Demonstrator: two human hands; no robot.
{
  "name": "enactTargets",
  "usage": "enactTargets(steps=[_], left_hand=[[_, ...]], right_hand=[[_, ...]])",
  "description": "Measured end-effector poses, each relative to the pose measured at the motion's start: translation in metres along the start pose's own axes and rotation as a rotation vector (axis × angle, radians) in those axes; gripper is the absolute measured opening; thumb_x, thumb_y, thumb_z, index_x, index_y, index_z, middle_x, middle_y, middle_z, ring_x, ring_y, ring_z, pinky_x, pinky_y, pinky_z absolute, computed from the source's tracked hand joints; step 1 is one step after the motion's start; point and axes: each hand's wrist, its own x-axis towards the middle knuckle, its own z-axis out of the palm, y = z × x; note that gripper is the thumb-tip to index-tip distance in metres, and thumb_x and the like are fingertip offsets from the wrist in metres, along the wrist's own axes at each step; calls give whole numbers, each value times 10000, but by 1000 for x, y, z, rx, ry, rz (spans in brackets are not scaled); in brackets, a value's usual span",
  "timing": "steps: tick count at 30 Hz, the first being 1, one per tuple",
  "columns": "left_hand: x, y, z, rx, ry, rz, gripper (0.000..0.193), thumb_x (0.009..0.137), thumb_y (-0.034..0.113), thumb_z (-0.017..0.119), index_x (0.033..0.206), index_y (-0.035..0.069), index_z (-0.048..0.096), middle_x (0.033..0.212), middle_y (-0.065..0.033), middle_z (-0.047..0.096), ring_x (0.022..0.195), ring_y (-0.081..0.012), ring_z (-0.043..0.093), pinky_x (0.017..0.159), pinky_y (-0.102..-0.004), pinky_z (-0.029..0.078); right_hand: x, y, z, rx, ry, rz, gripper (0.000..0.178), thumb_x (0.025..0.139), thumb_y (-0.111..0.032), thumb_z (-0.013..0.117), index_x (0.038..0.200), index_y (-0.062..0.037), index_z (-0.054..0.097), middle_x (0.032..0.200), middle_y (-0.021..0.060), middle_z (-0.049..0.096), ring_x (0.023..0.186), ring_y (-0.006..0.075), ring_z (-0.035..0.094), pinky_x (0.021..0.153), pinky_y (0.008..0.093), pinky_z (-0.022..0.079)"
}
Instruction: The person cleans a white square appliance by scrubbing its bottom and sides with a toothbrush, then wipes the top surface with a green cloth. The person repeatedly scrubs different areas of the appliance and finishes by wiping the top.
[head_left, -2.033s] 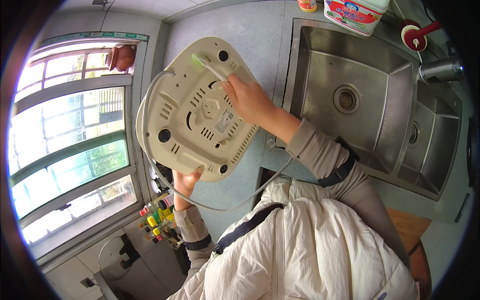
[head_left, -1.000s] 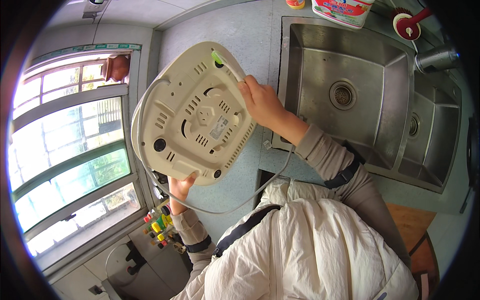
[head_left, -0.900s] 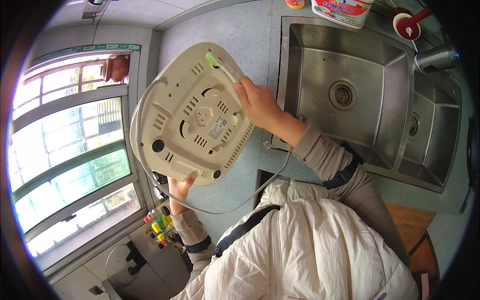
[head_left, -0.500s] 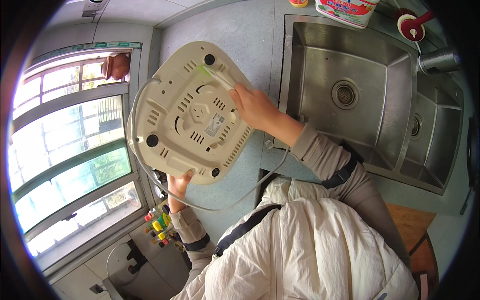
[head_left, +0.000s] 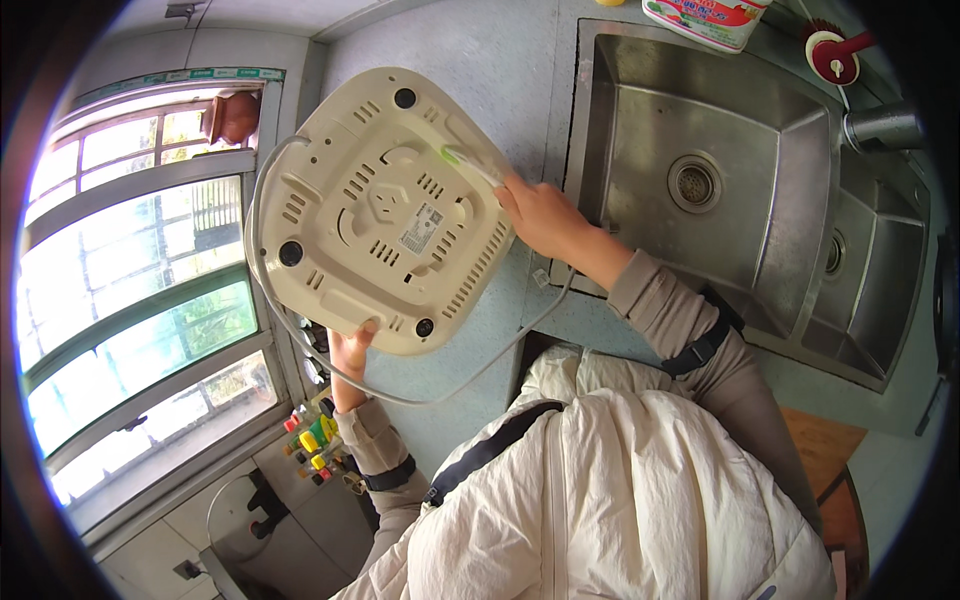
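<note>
A cream-coloured electric appliance [head_left: 330, 230] is tilted up with its vented underside facing me, showing dark round feet, slots and a label. My left hand [head_left: 351, 350] grips its lower edge, thumb on the underside and the other fingers mostly hidden. In my right hand [head_left: 545, 217] is a slim white-handled brush [head_left: 480, 168]. Its green tip meets the recessed part of the underside near the upper right. A grey power cord [head_left: 440, 402] loops from the appliance's left side, under it and round to the right.
A steel double sink [head_left: 700, 110] is set into the grey-blue counter [head_left: 480, 60] on the right, with a dark tap [head_left: 880, 127] beside it. Behind it stand a white and red tub [head_left: 705, 22] and a red-handled brush [head_left: 833, 58]. A window [head_left: 140, 270] is at left; several bottles [head_left: 318, 440] stand below it.
The brush tip has moved down and right across the underside, from near the top foot to the recess. The appliance has shifted slightly up and left in view.
</note>
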Motion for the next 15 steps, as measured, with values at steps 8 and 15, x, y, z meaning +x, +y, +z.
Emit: enactTargets(steps=[8, 15], left_hand=[[0, -18, -5, -101, -16, -35, 845, 698, 595, 731, 1212, -25, 477, 1081, -66, 550, 1018, -186, 526, 895, -334, 424], [3, -32, -17, -166, -76, -38, 794, 793, 416, 697, 1352, -31, 353, 1242, -133, 504, 1157, -243, 502, 992, -368, 398]], right_hand=[[-77, 1, 15, -59, -215, 56, 306, 990, -312, 408, 914, -21, 464, 641, 221, 591, 596, 446, 585, 537, 532, 460], [-93, 24, 20, -72, 53, 39, 280, 995, -284, 409, 898, -26, 453, 563, 198, 559, 546, 433, 573, 488, 526, 450]])
